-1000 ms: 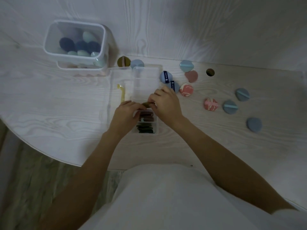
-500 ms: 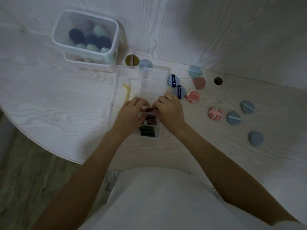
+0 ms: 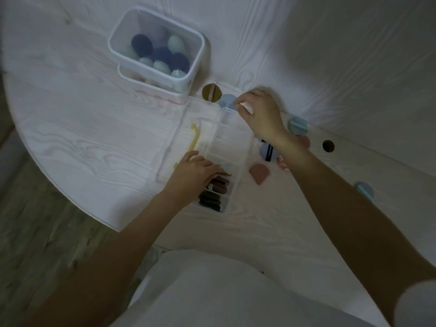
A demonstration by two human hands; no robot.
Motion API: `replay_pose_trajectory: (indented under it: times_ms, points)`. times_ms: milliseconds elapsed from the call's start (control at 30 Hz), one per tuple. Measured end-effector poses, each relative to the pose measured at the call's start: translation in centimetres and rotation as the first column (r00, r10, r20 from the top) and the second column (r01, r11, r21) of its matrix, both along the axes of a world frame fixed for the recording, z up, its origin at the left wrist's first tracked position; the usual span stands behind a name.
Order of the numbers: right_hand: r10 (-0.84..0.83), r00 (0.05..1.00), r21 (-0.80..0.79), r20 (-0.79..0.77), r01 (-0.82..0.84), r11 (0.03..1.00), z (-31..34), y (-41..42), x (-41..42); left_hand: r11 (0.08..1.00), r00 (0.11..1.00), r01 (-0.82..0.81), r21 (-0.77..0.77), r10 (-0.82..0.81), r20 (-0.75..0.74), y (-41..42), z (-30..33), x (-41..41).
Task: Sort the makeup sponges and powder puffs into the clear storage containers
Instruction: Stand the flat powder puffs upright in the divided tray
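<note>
The left hand (image 3: 193, 169) lies with straight fingers on the dark puffs (image 3: 213, 193) in the near end of the divided clear box (image 3: 232, 147). Beside the box lies one pink puff (image 3: 259, 173). The right hand (image 3: 260, 114) reaches over the far end, fingers curled; whether it pinches anything I cannot tell. Farther back, the tall container (image 3: 157, 51) holds three dark blue sponges and about five pale green ones.
</note>
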State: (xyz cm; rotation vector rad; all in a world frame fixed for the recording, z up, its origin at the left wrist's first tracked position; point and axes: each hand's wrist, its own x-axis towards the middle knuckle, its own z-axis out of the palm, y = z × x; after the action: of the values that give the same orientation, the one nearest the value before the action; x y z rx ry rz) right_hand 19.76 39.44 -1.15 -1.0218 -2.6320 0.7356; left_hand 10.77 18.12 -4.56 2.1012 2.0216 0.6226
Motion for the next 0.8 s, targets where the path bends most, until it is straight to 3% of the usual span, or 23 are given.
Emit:
replay_pose_trajectory:
  times_ms: [133,300,467,533,633,700,800]
  points:
    - [0.105,0.98,-0.062,0.167,-0.096,0.993,-2.4,3.3,-5.5,1.0,0.996,0.03,-0.009,-0.029,0.087,-0.1,0.0,0.2]
    - [0.35,0.875,0.097,0.334,-0.402,0.911,-3.8,4.6,-8.5,0.998,0.997,0.049,-0.035,-0.047,0.053,-0.5,-0.1,0.3]
    - [0.337,0.85,0.086,0.405,-0.402,0.912,-4.2,4.8,-9.6,0.998,0.997,0.043,-0.047,-0.04,0.064,-0.4,0.1,0.1]
    - [0.285,0.903,0.073,0.322,-0.323,0.944,-4.1,4.7,-9.2,0.997,0.996,0.05,-0.064,-0.045,0.074,-0.4,0.1,0.0]
    - [0.083,0.996,0.019,0.028,-0.083,0.996,-3.3,4.1,-7.7,0.997,0.995,0.044,-0.071,-0.037,0.098,-0.5,0.0,-0.1]
    - [-0.074,0.985,-0.097,-0.155,0.06,0.994,-1.8,2.8,-5.8,0.997,0.994,0.02,-0.074,-0.012,0.109,-0.5,0.1,0.0]
    - [-0.194,0.943,-0.224,-0.269,0.135,0.965,0.1,-0.7,-1.4,0.996,0.992,-0.006,-0.093,0.018,0.125,-0.4,0.0,0.0]
